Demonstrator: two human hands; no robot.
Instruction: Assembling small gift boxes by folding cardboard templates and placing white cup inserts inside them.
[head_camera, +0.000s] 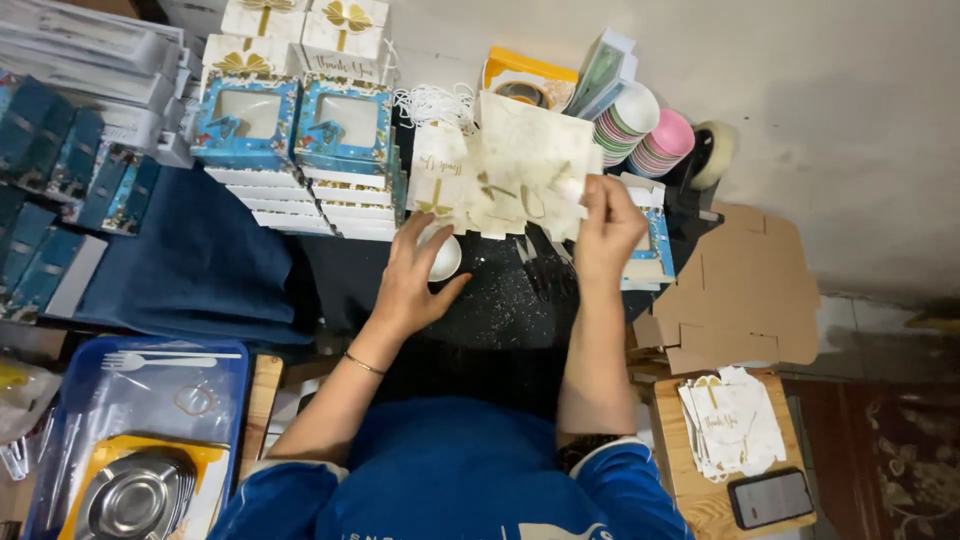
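Hands: right hand (607, 232) pinching white gift bag's (515, 165) right edge, left hand (410, 280) spread open beneath, stacked boxes (290, 125) crowding left.

One head-worn camera looks steeply down, fairly close, probably over a dark worktable (500, 310).
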